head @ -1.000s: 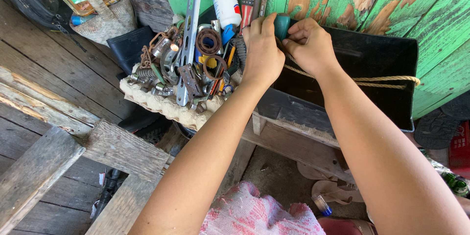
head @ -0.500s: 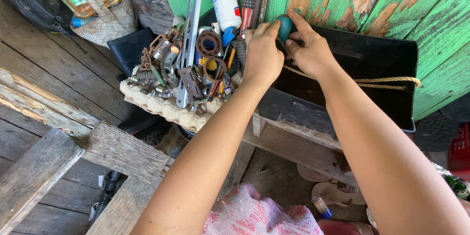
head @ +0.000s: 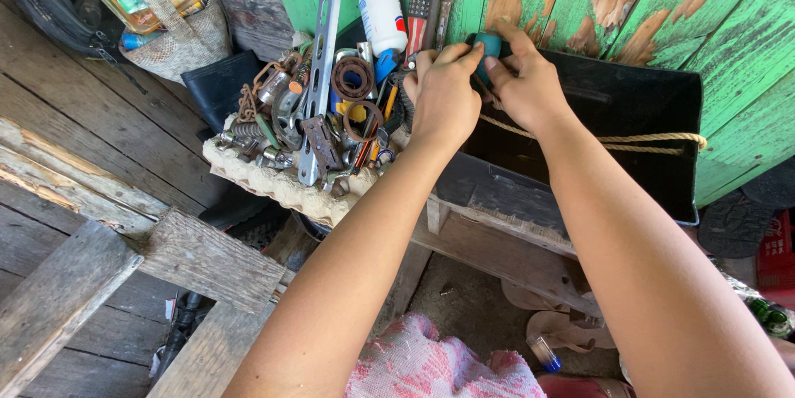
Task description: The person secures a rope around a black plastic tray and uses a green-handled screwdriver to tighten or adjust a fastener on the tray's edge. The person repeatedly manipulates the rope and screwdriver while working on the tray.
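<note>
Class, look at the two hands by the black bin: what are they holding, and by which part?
Both the left hand and right hand pinch a small teal round object by its sides with their fingertips.

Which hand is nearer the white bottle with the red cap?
Left. The left hand sits just right of the white bottle, fingertips on the small teal object; the right hand grips that object from farther right.

Green wall planks [head: 580,0] are rough wood, matt paint flaking to bare brown; floor boards [head: 91,158] are grey, weathered, splintery wood. Egg tray [head: 273,187] is matt pulpy paper, loaded with rusty dull metal parts [head: 352,79] plus 1 shinier perforated steel strip [head: 319,58]. Black bin [head: 613,116] is matt plastic, rope [head: 629,141] coarse fibre, white bottle [head: 383,13] smooth glossy plastic.
</note>
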